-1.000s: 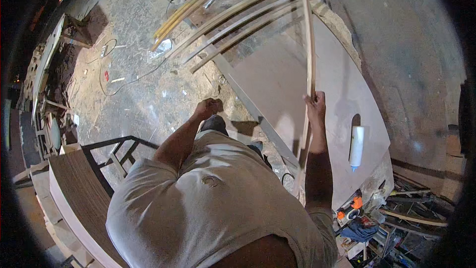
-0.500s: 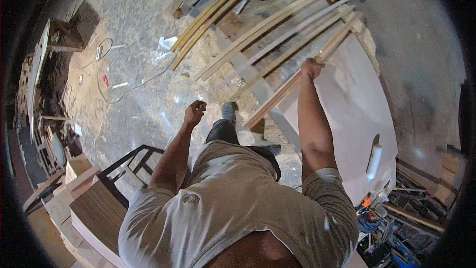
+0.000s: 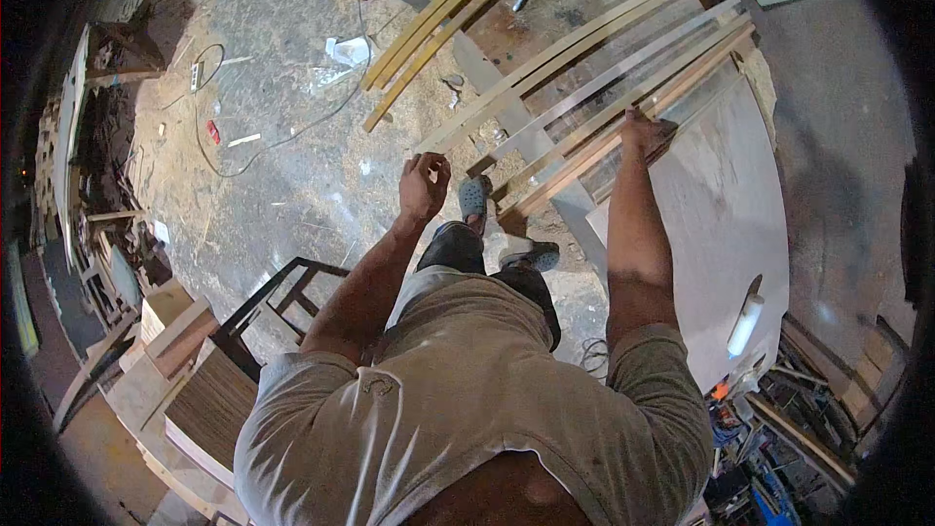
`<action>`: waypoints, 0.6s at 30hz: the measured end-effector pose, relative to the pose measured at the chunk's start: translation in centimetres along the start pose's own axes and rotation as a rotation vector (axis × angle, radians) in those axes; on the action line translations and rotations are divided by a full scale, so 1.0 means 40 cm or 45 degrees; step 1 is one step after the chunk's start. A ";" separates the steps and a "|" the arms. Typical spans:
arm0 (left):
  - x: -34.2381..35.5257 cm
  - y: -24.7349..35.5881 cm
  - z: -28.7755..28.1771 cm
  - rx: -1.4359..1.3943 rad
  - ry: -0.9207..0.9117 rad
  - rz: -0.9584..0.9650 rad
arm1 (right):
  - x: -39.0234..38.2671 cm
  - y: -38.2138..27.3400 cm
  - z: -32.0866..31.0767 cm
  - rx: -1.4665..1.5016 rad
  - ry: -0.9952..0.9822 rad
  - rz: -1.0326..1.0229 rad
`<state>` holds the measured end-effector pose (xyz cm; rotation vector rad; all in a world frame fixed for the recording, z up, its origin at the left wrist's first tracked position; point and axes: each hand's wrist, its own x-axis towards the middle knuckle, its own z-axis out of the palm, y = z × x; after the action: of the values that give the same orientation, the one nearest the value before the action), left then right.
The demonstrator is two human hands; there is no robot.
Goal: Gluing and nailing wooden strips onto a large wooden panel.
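My right hand (image 3: 648, 131) grips a reddish-brown wooden strip (image 3: 575, 170), laid diagonally alongside paler strips (image 3: 575, 44) at the edge of a large pale curved panel (image 3: 721, 214). My left hand (image 3: 425, 183), its fingers loosely bent and apart, is near the lower end of a long pale strip; I cannot tell whether it touches it. A group of yellow strips (image 3: 429, 19) lies farther up. A white cylinder (image 3: 748, 319) sits on the panel to my right.
My sandaled feet (image 3: 531, 255) stand on the dusty floor (image 3: 273, 107), where a cable and power strip (image 3: 195, 76) lie. At lower left are a black frame (image 3: 292, 287) and stacked boards (image 3: 195, 390); tools (image 3: 769, 487) and offcuts crowd the lower right.
The strip in my right hand has swung from near upright in view to diagonal, beside the other strips. My left hand has moved up and rightward toward the strip ends.
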<state>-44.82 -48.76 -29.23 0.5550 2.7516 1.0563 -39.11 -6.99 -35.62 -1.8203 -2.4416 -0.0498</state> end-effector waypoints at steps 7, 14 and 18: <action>0.098 0.033 0.000 0.363 -0.107 0.041 | -0.300 -0.142 -0.116 1.108 -0.536 -0.270; 0.163 -0.023 0.045 0.185 -0.490 -0.096 | -0.489 -0.206 -0.125 0.813 -0.339 -0.413; 0.178 -0.027 0.054 0.260 -0.624 -0.014 | -0.464 -0.231 -0.161 0.969 -0.761 -0.270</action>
<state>-51.13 -45.40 -31.53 0.7140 2.4275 0.5423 -42.36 -27.88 -30.69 -1.3298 -2.4211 1.3710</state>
